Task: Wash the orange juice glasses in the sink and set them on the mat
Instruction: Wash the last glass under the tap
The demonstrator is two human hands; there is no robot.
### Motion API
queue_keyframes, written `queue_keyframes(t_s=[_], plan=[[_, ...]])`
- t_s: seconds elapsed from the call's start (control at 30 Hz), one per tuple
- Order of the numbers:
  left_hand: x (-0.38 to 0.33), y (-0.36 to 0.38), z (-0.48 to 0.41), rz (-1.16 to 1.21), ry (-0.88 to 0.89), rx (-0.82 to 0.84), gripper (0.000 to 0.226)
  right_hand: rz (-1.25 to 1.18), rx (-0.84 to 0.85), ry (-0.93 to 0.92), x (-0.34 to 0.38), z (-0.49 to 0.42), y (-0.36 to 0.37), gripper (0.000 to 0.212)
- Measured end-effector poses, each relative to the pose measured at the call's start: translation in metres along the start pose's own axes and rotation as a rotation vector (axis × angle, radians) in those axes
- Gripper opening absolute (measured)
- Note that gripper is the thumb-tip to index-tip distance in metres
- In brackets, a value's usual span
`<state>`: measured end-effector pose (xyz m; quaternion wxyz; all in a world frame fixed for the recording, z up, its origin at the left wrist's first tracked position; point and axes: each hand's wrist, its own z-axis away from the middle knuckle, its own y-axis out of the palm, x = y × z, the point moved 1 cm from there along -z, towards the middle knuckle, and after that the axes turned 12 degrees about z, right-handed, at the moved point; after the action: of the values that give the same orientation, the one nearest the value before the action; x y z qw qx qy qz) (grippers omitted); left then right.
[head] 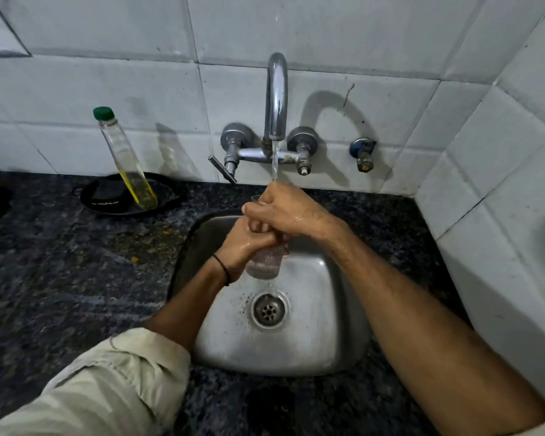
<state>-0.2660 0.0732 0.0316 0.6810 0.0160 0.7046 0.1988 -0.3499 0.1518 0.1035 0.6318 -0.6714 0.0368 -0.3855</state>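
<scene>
A clear glass [264,265] is held over the steel sink [337,309], under the running tap [276,96]. My left hand [244,243] grips the glass around its side. Over the top of the glass lies my right hand [285,209], its fingers curled down at the rim, and the water stream lands on it. Only the bottom part of the glass and a bit of rim at the upper left show; the hands hide the rest. No mat is in view.
A bottle with a green cap [125,158] and yellow liquid leans in a black dish [98,199] on the dark granite counter [60,262]. White tiled walls close in behind and on the right. The sink drain [268,310] lies below the hands.
</scene>
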Motion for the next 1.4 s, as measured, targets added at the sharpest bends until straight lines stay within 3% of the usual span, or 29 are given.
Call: queue_keyframes(t_s=[0.1,0.17,0.27,0.37,0.4,0.47,0.53,0.63,0.7,0.83,0.87,0.9,1.0,1.07,1.13,1.23,1.3,1.37,1.4], plan=[[0.009,0.015,-0.012,-0.535,0.099,-0.45,0.016,0.208,-0.219,0.219,0.011,-0.007,0.017,0.04],[0.016,0.018,-0.012,-0.603,0.087,-0.549,0.021,0.339,-0.259,0.239,0.015,-0.009,0.024,0.038],[0.026,0.003,-0.008,-0.458,0.059,-0.332,0.048,0.24,-0.067,0.079,-0.001,-0.007,0.016,0.044],[0.015,-0.012,0.002,-0.018,-0.083,0.066,0.042,0.026,0.142,-0.06,-0.014,0.0,0.003,0.041],[0.014,-0.016,0.002,0.017,-0.133,0.118,0.039,0.001,0.158,-0.056,-0.013,0.001,0.004,0.038],[0.015,-0.014,0.0,-0.12,-0.148,-0.017,0.036,-0.006,0.095,0.029,-0.01,-0.003,0.01,0.036],[0.02,0.0,-0.003,-0.392,-0.071,-0.319,0.038,-0.038,-0.004,0.207,-0.005,-0.007,0.019,0.038],[0.025,0.023,0.0,-0.531,0.038,-0.54,0.059,0.129,-0.147,0.321,0.004,-0.008,0.03,0.037],[0.024,0.02,-0.001,-0.378,0.05,-0.447,0.05,0.187,-0.16,0.215,0.003,-0.004,0.022,0.035],[0.009,-0.002,0.006,-0.002,-0.056,0.067,0.026,0.042,0.151,-0.027,-0.011,0.005,0.003,0.038],[0.009,-0.005,0.006,-0.015,-0.069,0.085,0.023,0.021,0.139,-0.029,-0.011,0.006,0.004,0.038],[0.008,-0.003,0.006,-0.084,-0.057,0.019,0.021,0.018,0.077,-0.004,-0.009,0.006,0.006,0.038],[0.018,0.011,-0.002,-0.422,-0.018,-0.445,0.021,0.087,-0.166,0.161,0.005,-0.001,0.021,0.042],[0.022,0.027,-0.003,-0.446,0.013,-0.635,0.023,0.224,-0.238,0.206,0.012,-0.006,0.027,0.041],[0.022,0.025,-0.003,-0.366,0.069,-0.611,0.018,0.283,-0.217,0.094,0.01,-0.007,0.021,0.044],[0.011,0.003,0.0,-0.184,-0.008,-0.198,0.023,0.163,0.008,-0.153,-0.003,-0.002,0.006,0.047],[0.006,-0.003,0.005,-0.041,-0.076,-0.015,0.035,0.052,0.062,-0.146,-0.008,0.0,0.004,0.043],[0.009,0.002,0.002,-0.16,-0.049,-0.165,0.025,0.039,-0.019,-0.026,-0.005,-0.003,0.009,0.04],[0.01,0.007,-0.001,-0.331,0.004,-0.269,0.022,0.07,-0.06,0.052,-0.002,-0.005,0.012,0.041]])
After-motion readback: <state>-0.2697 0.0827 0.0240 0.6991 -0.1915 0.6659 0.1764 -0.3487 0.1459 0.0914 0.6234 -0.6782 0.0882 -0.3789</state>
